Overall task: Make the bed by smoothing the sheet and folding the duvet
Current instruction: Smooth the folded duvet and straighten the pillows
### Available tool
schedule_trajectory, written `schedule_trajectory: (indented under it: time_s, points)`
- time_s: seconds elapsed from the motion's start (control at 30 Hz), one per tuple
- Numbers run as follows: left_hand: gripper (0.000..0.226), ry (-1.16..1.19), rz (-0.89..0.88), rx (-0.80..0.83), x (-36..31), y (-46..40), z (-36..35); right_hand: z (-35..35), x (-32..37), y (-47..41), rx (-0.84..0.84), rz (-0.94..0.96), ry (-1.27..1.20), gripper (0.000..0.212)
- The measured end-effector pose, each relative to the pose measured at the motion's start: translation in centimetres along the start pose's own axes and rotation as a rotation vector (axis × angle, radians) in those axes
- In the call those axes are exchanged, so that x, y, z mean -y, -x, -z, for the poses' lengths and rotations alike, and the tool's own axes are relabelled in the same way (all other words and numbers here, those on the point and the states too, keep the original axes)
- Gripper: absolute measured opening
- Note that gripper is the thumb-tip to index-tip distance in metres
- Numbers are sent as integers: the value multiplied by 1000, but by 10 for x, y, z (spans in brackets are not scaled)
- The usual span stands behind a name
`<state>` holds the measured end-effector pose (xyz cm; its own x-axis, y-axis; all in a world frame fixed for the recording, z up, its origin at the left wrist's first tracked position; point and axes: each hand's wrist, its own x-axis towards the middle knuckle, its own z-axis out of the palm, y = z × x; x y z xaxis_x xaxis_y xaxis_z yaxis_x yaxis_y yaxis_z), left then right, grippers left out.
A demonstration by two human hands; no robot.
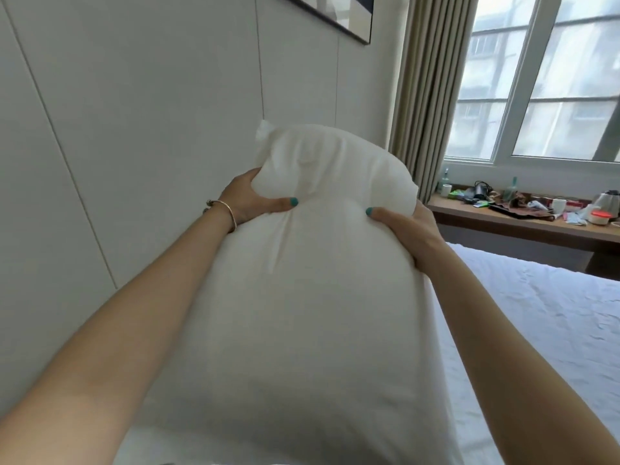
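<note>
A big white pillow [302, 297] is being held up in front of the paneled wall [117, 129], squeezed near its top by the left hand [250, 203] and right hand [407, 234], thumbs dug in. The wrinkled sheet [536, 313] is lying flat on the bed, just right.

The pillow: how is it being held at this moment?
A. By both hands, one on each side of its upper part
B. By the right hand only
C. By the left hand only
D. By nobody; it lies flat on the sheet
A: the left hand and the right hand each grip a side of the white pillow, thumbs pressing into its front.
</note>
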<state>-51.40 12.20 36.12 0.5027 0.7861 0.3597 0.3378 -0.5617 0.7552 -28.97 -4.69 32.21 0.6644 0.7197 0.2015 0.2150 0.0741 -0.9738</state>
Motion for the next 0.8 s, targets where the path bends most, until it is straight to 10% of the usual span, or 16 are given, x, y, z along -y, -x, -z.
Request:
schedule_trajectory:
  time_s: [0.37,0.47,0.63,0.8]
  points:
    - [68,-465,-20,215,74,-179,125,-185,31,-90,-146,-132,16,111]
    - [68,-528,117,321,151,-216,92,-237,-23,-92,-152,-275,131,113]
    - [131,-487,504,488,321,-207,-25,-280,-156,-77,-33,-635,322,120]
    - [120,-510,569,475,359,-199,-39,-283,-173,-94,87,-644,489,121]
